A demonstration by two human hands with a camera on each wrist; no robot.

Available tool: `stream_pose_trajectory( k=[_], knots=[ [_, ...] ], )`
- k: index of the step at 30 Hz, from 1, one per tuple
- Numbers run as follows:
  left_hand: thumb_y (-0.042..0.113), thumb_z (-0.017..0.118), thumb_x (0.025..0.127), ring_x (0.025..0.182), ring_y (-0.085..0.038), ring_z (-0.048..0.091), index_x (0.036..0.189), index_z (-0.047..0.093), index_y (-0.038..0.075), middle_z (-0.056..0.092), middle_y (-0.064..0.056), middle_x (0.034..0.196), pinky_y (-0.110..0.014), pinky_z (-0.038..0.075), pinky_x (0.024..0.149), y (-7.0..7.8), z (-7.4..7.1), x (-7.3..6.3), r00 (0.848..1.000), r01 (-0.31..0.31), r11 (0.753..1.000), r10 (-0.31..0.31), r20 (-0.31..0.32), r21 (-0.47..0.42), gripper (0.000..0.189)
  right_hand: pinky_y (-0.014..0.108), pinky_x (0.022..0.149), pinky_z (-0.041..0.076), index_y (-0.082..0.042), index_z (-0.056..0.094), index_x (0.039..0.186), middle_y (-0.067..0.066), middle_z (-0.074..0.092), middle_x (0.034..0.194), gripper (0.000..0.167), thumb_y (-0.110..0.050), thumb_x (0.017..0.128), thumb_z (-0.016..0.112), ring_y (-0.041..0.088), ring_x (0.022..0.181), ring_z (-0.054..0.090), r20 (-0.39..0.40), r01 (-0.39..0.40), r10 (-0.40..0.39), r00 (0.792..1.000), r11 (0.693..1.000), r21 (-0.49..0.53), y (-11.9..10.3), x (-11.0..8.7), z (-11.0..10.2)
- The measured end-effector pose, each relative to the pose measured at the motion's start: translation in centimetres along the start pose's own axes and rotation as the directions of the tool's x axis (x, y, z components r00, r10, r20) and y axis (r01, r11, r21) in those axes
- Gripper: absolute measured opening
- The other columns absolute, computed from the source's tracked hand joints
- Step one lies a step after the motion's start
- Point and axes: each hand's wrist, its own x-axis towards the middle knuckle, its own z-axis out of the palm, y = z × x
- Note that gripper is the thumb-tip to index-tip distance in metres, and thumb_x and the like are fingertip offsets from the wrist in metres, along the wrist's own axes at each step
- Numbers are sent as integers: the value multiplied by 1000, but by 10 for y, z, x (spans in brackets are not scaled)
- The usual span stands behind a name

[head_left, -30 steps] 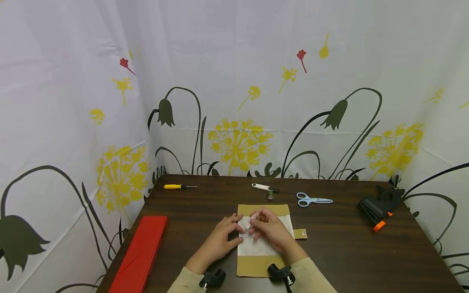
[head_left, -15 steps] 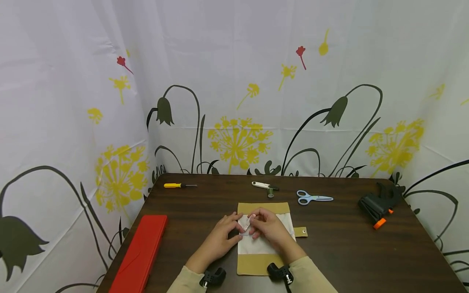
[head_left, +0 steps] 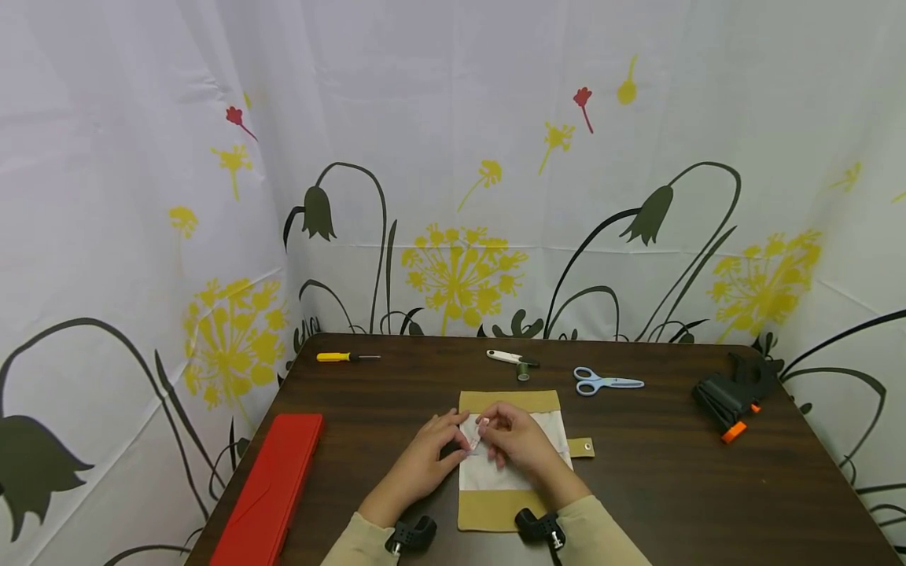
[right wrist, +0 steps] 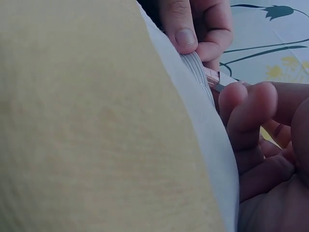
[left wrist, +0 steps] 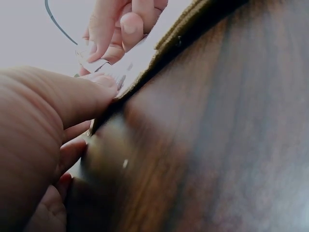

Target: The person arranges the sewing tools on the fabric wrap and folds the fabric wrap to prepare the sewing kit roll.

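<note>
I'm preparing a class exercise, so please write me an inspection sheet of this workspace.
Surface: dark-brown wood-grain table.
Job's things: open tan-and-white fabric case; slim pink-and-white piece, details unclear.
Clutter: long red box; yellow-handled tool with thin metal shaft; white-handled tool; small green spool; light-blue scissors; black-and-orange device.
Hands: left hand holds the case's left edge; right hand pinches the piece.
Cables: dark strip below the black right-wrist device, possibly a cable.
Surroundings: white flower-printed cloth behind.

Tan/wht cloth (head_left: 493, 511), pink/wht item (right wrist: 211, 76), lt-blue scissors (head_left: 607, 384), red box (head_left: 267, 487), wht curtain (head_left: 439, 79) w/ yel/dk-grn florals
</note>
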Motion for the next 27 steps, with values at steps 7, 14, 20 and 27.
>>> stream_pose_trajectory(
  k=[7, 14, 20, 27],
  knots=[
    [17, 73, 105, 162, -41, 40, 101, 69, 21, 56, -12, 165, -67, 24, 132, 1, -2, 1, 1000, -11, 1000, 11, 15, -10, 6, 23, 46, 48, -2, 61, 122, 4, 65, 83, 24, -10, 103, 74, 13, 56, 59, -18, -16, 16, 1000, 999, -34, 1, 1, 1],
    [19, 73, 105, 164, -37, 38, 102, 67, 23, 56, -9, 166, -64, 23, 134, 1, -2, 1, 1000, -1, 1000, 1, 18, 6, 8, 23, 46, 48, -4, 63, 112, 3, 64, 84, 17, -10, 102, 76, 13, 56, 57, 2, -11, 11, 1000, 998, -54, 3, 2, 1],
    [18, 73, 104, 163, -38, 39, 101, 66, 24, 56, -10, 165, -64, 22, 134, 1, -2, 0, 1000, -5, 1000, 5, 16, 2, 10, 23, 46, 47, -3, 64, 117, 3, 64, 85, 20, -9, 102, 76, 13, 55, 54, 31, 4, -2, 1000, 998, -69, 1, 0, 1],
    [16, 73, 104, 164, -37, 38, 100, 64, 26, 56, -9, 165, -64, 22, 134, 1, -1, 0, 1000, 3, 1000, -3, 18, -2, 14, 22, 46, 46, -4, 69, 114, 2, 66, 84, 16, -10, 101, 77, 11, 53, 52, 51, 12, -7, 999, 994, -112, 2, 0, 3]
  ],
)
